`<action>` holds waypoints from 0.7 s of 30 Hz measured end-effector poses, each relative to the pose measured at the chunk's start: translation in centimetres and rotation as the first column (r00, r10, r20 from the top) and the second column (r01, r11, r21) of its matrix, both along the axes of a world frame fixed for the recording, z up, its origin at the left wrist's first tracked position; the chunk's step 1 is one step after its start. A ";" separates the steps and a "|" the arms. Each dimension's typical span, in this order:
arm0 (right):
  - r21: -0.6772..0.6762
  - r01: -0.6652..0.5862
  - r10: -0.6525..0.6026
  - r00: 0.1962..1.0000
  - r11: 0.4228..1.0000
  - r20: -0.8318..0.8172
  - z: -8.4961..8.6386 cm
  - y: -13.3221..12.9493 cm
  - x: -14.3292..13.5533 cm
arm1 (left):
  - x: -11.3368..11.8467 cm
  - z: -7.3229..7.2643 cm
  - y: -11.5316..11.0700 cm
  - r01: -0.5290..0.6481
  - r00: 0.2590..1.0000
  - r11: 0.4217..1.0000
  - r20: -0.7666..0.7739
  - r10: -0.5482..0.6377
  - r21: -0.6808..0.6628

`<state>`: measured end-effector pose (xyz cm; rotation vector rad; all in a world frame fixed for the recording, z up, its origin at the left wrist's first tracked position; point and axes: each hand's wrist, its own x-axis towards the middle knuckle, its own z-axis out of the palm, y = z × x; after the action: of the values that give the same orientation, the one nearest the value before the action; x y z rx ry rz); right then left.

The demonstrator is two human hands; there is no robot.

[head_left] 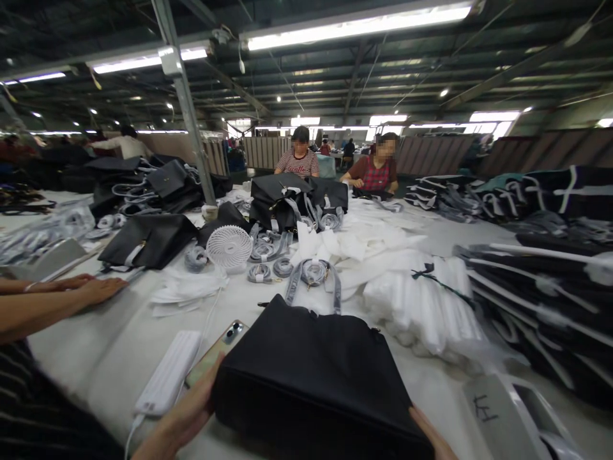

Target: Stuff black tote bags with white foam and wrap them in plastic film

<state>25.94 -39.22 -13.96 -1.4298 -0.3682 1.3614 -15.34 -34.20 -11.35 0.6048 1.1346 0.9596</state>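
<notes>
Okay, black bag [311, 364] is low in the view, on or just above the bench [115, 345], broad dark base facing the camera, near edge partly cut off by the frame.

Left hand [191, 406] is against the bag's left side, right hand [428, 431] against its right side. Bag sits between them. Fingertips are mostly hidden, so can't tell how far either hand is closed.

Tight on the bag's left: phone [215, 354], camera lenses up, next to the left hand; white power strip [170, 370] just outside it, cable attached. Past the bag's far edge: its wrapped handle [338, 297] sticks out, with a coiled strap [313, 271] by it. More coils, a round white fan [230, 248] and a bag pile [282, 198] lie farther beyond.

Right of the bag: bundled white foam [421, 300] beyond its far right corner, stacked dark pieces [541, 306] farther out, grey box [498, 415] nearer the bench's near side. Strip of pale bench top shows between bag and box; a wider patch shows left of the power strip, up to a co-worker's hands [100, 291]. Two more people [297, 163] are across the bench, behind the bag pile.
</notes>
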 end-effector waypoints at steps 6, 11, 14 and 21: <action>0.036 0.049 -0.046 0.997 0.998 -0.056 2.5 -2.6 -1.5 | 0.7 -1.6 -4.7 -0.142 0.990 0.990 0.006 0.142 -0.004; -0.055 0.030 -0.029 0.999 0.998 0.017 2.6 -4.3 0.0 | -0.9 1.2 -1.7 0.028 0.975 0.998 -0.221 -0.017 0.049; -0.015 0.016 -0.017 1.000 1.000 -0.022 2.7 -3.6 0.3 | 0.7 4.9 2.7 0.171 0.864 0.953 -0.503 -0.023 0.251; 0.175 0.058 -0.054 0.998 0.983 -0.031 -0.1 -1.9 -0.7 | 15.4 11.4 12.4 0.744 0.547 0.547 -0.820 -0.167 0.385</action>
<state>25.22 -41.16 -14.06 -1.2665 -0.4173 1.2691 0.01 -21.78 0.07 2.0137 1.0883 0.5922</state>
